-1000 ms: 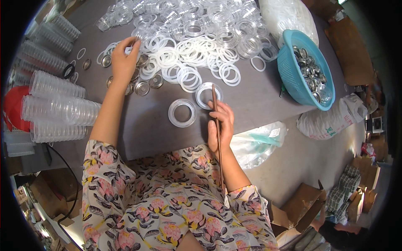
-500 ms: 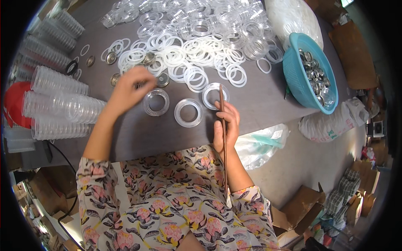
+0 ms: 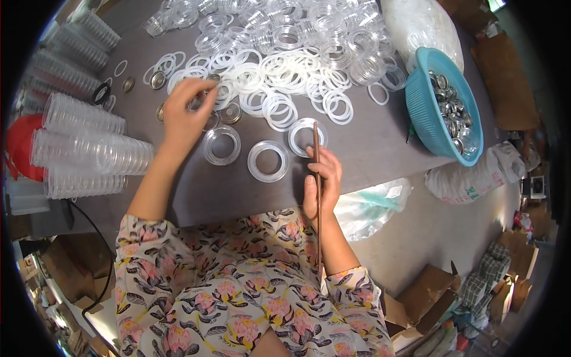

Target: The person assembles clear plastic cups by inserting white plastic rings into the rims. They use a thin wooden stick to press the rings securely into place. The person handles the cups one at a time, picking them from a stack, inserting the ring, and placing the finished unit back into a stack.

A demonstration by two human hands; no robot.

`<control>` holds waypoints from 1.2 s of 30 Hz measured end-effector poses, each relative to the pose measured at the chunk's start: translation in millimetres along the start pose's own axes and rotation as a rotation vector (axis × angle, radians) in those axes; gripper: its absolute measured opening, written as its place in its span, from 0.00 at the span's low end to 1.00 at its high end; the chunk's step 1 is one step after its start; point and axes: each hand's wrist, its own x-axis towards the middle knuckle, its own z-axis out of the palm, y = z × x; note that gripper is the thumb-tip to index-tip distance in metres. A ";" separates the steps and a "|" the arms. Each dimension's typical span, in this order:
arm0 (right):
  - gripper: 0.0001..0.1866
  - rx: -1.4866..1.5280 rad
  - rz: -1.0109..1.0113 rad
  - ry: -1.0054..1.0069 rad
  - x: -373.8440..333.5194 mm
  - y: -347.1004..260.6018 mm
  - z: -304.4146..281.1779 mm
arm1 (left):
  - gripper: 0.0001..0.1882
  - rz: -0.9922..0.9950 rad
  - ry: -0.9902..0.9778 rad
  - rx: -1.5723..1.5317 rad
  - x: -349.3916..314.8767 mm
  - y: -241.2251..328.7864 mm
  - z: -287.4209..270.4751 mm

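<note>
My right hand (image 3: 324,181) is closed round a thin brown stick (image 3: 319,208), held upright with its tip over a clear ring (image 3: 299,135). Two more clear rings, a middle one (image 3: 267,172) and a left one (image 3: 221,156), lie flat beside it. My left hand (image 3: 185,113) reaches over the table, its thumb and forefinger curved together at the edge of a pile of white flat rings (image 3: 279,101). Whatever is in that pinch is too small or hidden to make out. Near it lie small metal caps, one (image 3: 231,113) right of the thumb and another (image 3: 157,80) farther left.
Clear round lids (image 3: 285,37) are heaped at the far side. Stacks of clear cups (image 3: 89,152) stand at left by a red object (image 3: 24,146). On the right, a blue basket (image 3: 419,101) holds metal caps, with a stuffed plastic bag (image 3: 422,30) behind. An open carton (image 3: 428,297) stands below.
My left hand has moved slightly away from me, from above the metal caps up to the edge of the white rings. The right hand and its stick have hardly moved.
</note>
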 end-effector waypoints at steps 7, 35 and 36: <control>0.07 0.009 0.032 0.021 0.8 -3.5 1.4 | 0.10 -0.737 -0.208 -0.675 -55.4 12.4 -34.7; 0.07 -0.001 0.014 0.025 2.0 -3.1 2.7 | 0.21 0.386 -0.298 0.388 80.7 -25.4 71.4; 0.07 -0.002 0.015 0.029 1.5 -2.9 2.4 | 0.22 0.478 -0.301 0.473 89.0 -28.1 79.5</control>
